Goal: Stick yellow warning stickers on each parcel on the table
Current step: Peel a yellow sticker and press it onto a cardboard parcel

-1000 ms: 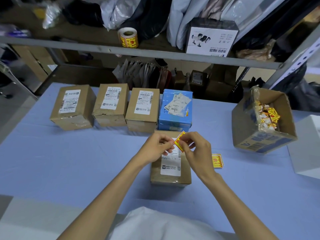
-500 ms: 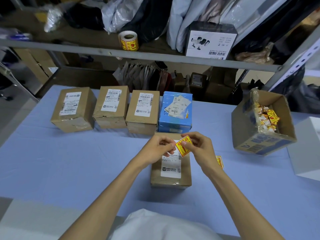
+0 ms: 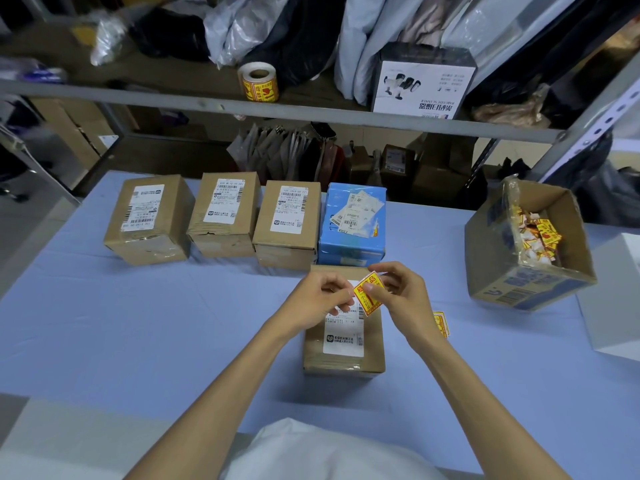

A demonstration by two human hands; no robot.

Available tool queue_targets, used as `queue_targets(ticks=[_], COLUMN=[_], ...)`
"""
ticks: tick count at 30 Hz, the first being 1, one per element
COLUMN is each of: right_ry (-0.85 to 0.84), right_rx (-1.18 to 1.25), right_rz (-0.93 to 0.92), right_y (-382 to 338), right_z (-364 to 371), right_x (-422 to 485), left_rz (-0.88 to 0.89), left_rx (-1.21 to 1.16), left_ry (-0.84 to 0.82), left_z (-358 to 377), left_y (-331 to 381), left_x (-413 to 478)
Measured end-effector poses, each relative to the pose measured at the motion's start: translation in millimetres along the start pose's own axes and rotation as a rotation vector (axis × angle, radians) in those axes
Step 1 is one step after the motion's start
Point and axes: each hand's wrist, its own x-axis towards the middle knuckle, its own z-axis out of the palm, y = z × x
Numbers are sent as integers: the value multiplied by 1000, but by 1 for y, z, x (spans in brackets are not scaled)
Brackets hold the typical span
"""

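Observation:
Both hands hold one yellow warning sticker (image 3: 369,295) just above a brown parcel (image 3: 343,355) with a white label, in front of me. My left hand (image 3: 320,299) pinches the sticker's left edge. My right hand (image 3: 401,292) pinches its upper right part. At the back of the blue table (image 3: 138,323) stand three brown parcels (image 3: 150,220), (image 3: 225,216), (image 3: 287,223) and a blue parcel (image 3: 353,225) in a row. Another yellow sticker (image 3: 440,323) lies on the table beside my right wrist.
An open cardboard box (image 3: 526,271) with several yellow stickers sits at the right. A white box (image 3: 616,306) is at the right edge. A metal shelf rail (image 3: 277,110) crosses behind the table, with a sticker roll (image 3: 259,81) on it.
The sticker has turned more face-up between my fingers and sits slightly lower right over the parcel. The view has shifted down a little.

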Motion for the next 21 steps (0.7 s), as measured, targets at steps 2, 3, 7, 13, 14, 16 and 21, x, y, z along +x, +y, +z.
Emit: queue_targets(ticks=[2, 3, 7, 13, 14, 16, 21], right_ry=[114, 171, 104, 0, -1, -7, -61], right_rx=[-193, -287, -408, -320, -296, -260, -117], right_rz=[-116, -201, -366, -271, -253, -219, -118], right_y=[5, 7, 9, 8, 7, 6, 3], right_z=[3, 4, 7, 13, 13, 13, 12], right_x=[-4, -5, -9, -12, -12, -12, -12], left_rz=[0, -4, -14, -8, -2, 15, 62], left_rx=[-15, -29, -75, -144, -156, -170, -146], left_ry=[25, 39, 88, 103, 99, 86, 73], left_z=[0, 0, 1, 2, 2, 2, 2], left_y=[-2, -3, -6, -7, -7, -8, -11], left_x=[0, 1, 2, 3, 3, 3, 4])
